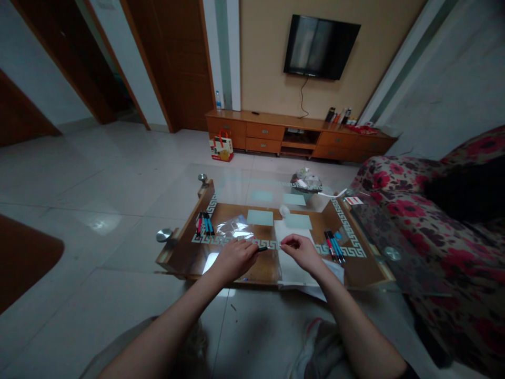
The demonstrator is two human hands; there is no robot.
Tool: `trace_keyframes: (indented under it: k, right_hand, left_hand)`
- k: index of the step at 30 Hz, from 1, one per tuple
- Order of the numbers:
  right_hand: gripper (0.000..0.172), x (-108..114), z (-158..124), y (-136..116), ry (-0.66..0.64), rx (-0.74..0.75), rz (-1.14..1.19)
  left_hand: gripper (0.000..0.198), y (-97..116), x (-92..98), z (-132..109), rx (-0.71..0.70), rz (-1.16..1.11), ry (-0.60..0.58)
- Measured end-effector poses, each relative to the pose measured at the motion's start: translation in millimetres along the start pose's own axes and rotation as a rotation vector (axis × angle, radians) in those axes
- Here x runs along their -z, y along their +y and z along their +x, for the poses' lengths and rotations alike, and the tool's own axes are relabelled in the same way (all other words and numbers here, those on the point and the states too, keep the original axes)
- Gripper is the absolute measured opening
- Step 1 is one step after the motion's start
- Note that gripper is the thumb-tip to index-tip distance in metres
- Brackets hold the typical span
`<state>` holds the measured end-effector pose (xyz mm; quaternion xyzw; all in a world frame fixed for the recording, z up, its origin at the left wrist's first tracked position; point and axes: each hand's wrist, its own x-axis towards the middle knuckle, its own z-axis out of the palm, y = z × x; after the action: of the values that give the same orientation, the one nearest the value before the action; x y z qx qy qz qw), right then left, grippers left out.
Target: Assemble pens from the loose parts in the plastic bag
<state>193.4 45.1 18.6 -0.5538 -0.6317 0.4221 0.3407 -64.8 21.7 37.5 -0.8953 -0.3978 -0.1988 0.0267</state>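
Over the front of the glass-topped coffee table [260,269], my left hand [239,257] is closed around a dark pen [262,249], whose thin end points to the right. Facing it, my right hand [304,253] is closed in a pinch above white paper [294,271]. A tiny pale thing [280,245] shows at its fingertips, too small to name. A short gap separates it from the pen's end. Beyond my left hand lies a crinkled clear plastic wrapper [236,227]. Several red, black and blue pens [205,224] lie at the left, and another group of pens [334,246] at the right.
A flowered sofa [389,176] borders the table's right side. Past the table, a bin with a plastic bag [306,180] stands on the floor. Along the far wall runs a wooden TV cabinet [264,130], with a paper gift bag [221,148] before it.
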Motion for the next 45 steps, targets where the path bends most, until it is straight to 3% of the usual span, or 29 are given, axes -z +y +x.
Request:
trace_keyframes:
  k: [3, 7, 22, 27, 32, 39, 45]
  right_hand:
    - [0.013, 1.5, -1.7, 6.7, -0.026, 0.044, -0.355]
    - [0.021, -4.7, -7.4, 7.8, -0.070, 0.030, -0.639]
    - [0.026, -15.6, -11.6, 12.3, -0.114, -0.013, -0.783]
    - [0.027, -3.7, -11.5, 6.4, -0.075, 0.040, -0.652]
    - [0.033, 2.7, -9.4, -11.7, 0.008, 0.081, -0.294]
    - [0.061, -25.7, -15.4, -18.3, -0.269, -0.067, 0.018]
    - [0.057, -30.1, -18.7, -21.7, -0.336, -0.081, 0.052]
  left_hand:
    - [0.014, -1.0, -0.4, -1.2, -0.001, 0.003, -0.019]
    - [0.014, -2.4, -1.6, -2.5, 0.000, 0.003, -0.030]
    - [0.014, -3.4, -1.3, -4.5, -0.015, -0.028, -0.066]
    - [0.015, -3.6, 0.3, -4.9, -0.030, -0.096, -0.128]
    - [0.027, -2.6, 0.5, -4.3, -0.053, -0.110, -0.119]
    - [0.030, 0.3, 3.6, -2.0, -0.096, -0.261, -0.083]
    - [0.019, -2.2, 2.8, -4.0, -0.100, -0.242, -0.052]
